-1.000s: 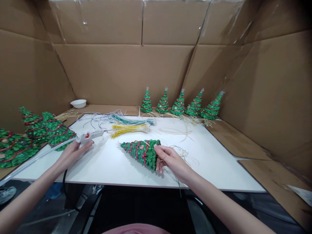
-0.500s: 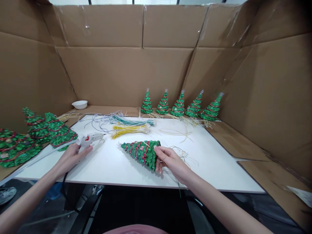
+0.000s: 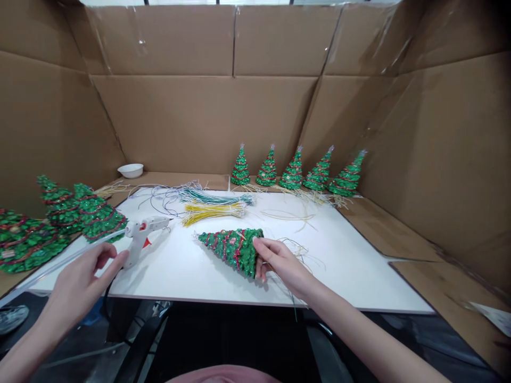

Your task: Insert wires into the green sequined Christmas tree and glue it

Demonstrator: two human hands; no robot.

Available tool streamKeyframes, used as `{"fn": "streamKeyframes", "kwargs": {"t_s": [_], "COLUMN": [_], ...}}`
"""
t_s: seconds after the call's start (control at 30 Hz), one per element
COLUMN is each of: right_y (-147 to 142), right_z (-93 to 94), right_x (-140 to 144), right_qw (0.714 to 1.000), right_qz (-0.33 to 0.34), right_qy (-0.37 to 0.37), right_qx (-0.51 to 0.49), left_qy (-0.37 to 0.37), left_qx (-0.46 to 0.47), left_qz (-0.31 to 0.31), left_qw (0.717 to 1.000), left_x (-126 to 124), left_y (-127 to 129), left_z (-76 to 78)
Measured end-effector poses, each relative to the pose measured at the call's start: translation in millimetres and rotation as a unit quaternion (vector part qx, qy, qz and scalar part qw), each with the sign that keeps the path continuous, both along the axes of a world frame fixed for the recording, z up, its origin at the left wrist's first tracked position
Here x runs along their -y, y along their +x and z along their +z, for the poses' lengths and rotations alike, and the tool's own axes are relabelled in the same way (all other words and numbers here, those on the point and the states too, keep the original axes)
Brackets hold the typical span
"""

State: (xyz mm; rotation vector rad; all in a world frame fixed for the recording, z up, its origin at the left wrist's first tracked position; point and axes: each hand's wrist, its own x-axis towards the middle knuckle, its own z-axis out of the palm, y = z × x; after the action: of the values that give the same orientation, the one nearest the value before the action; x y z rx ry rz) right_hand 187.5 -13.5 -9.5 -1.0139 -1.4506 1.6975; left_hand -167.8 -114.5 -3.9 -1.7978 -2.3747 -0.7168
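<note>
A green sequin Christmas tree (image 3: pixel 231 249) with red garland lies on its side on the white board (image 3: pixel 343 260), tip pointing left. My right hand (image 3: pixel 277 260) grips its wide base, thin wires trailing under the wrist. A white glue gun (image 3: pixel 142 231) rests on the board's left part, a clear glue stick sticking out of its back. My left hand (image 3: pixel 82 279) hovers just left of the gun's handle, fingers apart, holding nothing.
Several finished small trees (image 3: pixel 293 170) stand in a row at the back. Larger trees (image 3: pixel 59 218) lie at the left edge. Bundles of yellow wires (image 3: pixel 211 211) and green wires (image 3: pixel 215 198) lie mid-board. A white bowl (image 3: pixel 130 170) sits back left. Cardboard walls enclose everything.
My left hand has let go of the glue gun and pulled back toward me. The gun now rests on the board. My right hand keeps its hold on the tree.
</note>
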Motion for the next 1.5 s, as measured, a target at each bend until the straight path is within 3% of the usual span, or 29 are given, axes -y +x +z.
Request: {"fn": "streamKeyframes", "kwargs": {"t_s": [0.13,0.3,0.43,0.53,0.63,0.77,0.9,1.23,1.5], "right_y": [-1,-3,-2,1,5,6,7,12,15], "right_z": [1.1,-5.7,-13.1,-14.8,-15.3,-16.6,-16.8,-17.3,-18.0], "right_x": [1,1,0,0,0,0,-1,-6,-11], "right_qw": [1.000,1.000,0.999,0.997,0.998,0.999,0.997,0.989,0.988], "right_qz": [0.000,-0.014,-0.012,-0.022,-0.021,-0.024,-0.028,-0.029,-0.030], "right_qy": [-0.001,-0.028,-0.031,-0.010,0.011,0.039,0.070,0.135,0.137], "right_qx": [0.002,0.001,-0.041,-0.069,-0.054,0.018,0.016,0.044,0.073], "left_qy": [-0.023,0.017,0.010,-0.028,-0.041,-0.023,-0.018,-0.035,-0.033], "left_qx": [0.075,0.094,0.126,0.182,0.208,0.218,0.231,0.260,0.287], "left_qz": [-0.159,-0.314,-0.453,-0.510,-0.522,-0.507,-0.497,-0.492,-0.466], "left_qw": [0.984,0.945,0.882,0.840,0.827,0.833,0.836,0.830,0.836], "left_x": [7,-29,-67,-87,-96,-98,-98,-94,-94], "left_y": [26,79,120,142,152,154,155,156,159], "left_z": [6.7,15.3,15.7,11.3,4.1,-6.2,-11.2,-2.9,-2.3]}}
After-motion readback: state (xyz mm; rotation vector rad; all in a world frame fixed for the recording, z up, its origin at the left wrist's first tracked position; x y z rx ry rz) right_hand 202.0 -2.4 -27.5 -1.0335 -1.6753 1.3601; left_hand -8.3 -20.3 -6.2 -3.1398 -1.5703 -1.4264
